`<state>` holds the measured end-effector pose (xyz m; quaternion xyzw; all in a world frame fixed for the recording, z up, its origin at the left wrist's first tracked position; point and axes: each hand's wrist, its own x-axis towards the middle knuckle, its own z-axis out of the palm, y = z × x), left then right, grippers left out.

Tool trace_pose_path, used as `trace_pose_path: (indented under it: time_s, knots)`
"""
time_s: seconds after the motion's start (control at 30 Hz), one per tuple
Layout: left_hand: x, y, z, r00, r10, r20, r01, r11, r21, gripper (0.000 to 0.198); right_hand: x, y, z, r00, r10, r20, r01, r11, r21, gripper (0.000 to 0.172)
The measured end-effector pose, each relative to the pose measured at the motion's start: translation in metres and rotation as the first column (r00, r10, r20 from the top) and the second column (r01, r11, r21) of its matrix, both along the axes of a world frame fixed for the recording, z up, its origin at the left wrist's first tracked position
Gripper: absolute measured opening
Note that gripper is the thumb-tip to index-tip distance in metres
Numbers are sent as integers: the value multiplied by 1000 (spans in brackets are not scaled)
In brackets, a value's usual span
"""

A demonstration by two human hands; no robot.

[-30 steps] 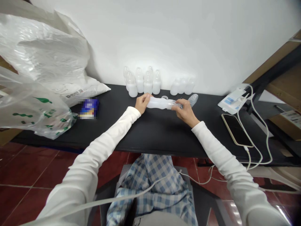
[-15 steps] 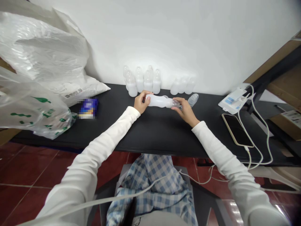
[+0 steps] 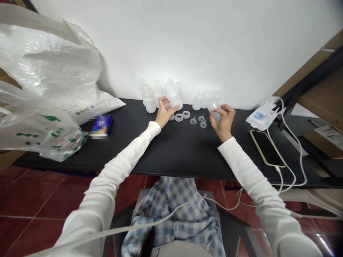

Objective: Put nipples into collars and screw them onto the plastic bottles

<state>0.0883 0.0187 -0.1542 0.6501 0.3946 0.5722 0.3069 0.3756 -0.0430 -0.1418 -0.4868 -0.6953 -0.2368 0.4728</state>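
Observation:
My left hand (image 3: 165, 113) is at the near side of a cluster of translucent white baby bottles (image 3: 148, 100), thumb and fingers spread. It is by the bottle (image 3: 175, 97) at the cluster's right end; whether it touches it I cannot tell. My right hand (image 3: 223, 121) has its fingers curled round a clear cap (image 3: 214, 107), partly hidden by them. Between my hands lie clear collar rings (image 3: 179, 117) and several clear nipples (image 3: 203, 124). Behind the right hand, white bottles without caps (image 3: 197, 101) stand against the wall.
To the left are a big white plastic bag (image 3: 61, 60), a bag with green print (image 3: 53, 128) and a blurred blue packet (image 3: 102, 125). At right lie a phone (image 3: 268, 148) on its cable and a white power strip (image 3: 262, 116). The black table (image 3: 182, 153) meets the wall behind.
The bottle held lying between both hands has left that spot, uncovering the rings and nipples. My left hand has let go; the right has moved right to the cap.

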Motion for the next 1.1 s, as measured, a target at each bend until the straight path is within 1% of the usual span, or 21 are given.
trace_pose_path:
  time_s: [0.1, 0.2, 0.27, 0.37, 0.47, 0.53, 0.67, 0.77, 0.9, 0.97, 1.03, 1.1]
  knots:
    - [29, 12, 12, 997, -28, -69, 26, 999, -31, 66, 5, 3, 0, 999, -31, -29, 31, 999, 12, 20]
    - [52, 32, 23, 979, -3, -206, -21, 993, -115, 68, 13, 5, 2, 996, -56, -63, 56, 998, 1, 23]
    - [64, 45, 26, 961, -5, -276, -35, 989, -142, 64, 18, 6, 4, 995, -59, -84, 58, 998, -4, 24]
    - [78, 60, 26, 943, -24, -333, -34, 986, -165, 59, 22, 8, 5, 993, -57, -108, 57, 998, -3, 25]
    - [87, 71, 21, 927, -62, -370, -12, 981, -195, 54, 23, 8, 5, 992, -67, -110, 66, 998, -11, 26]
    - [92, 75, 17, 919, -92, -382, 11, 978, -207, 54, 23, 9, 5, 992, -63, -106, 60, 998, -34, 27]
    - [102, 79, 10, 930, -118, -348, 27, 966, -255, 60, 23, 9, 4, 993, -57, -101, 51, 996, -67, 28]
    - [113, 76, 10, 930, -123, -345, 26, 962, -272, 55, 24, 10, 3, 993, -70, -93, 64, 996, -58, 28]
    - [125, 70, 14, 907, -123, -403, 19, 967, -252, 44, 23, 10, 4, 994, -68, -91, 61, 995, -76, 29]
    - [126, 69, 18, 882, -129, -454, 10, 967, -256, 36, 22, 9, 5, 994, -70, -86, 63, 995, -78, 30]
    - [121, 66, 22, 870, -113, -481, -9, 970, -244, 28, 20, 8, 6, 994, -71, -82, 65, 995, -74, 33]
    - [111, 58, 25, 894, -76, -441, -18, 979, -204, 20, 18, 7, 6, 994, -62, -85, 55, 995, -81, 38]
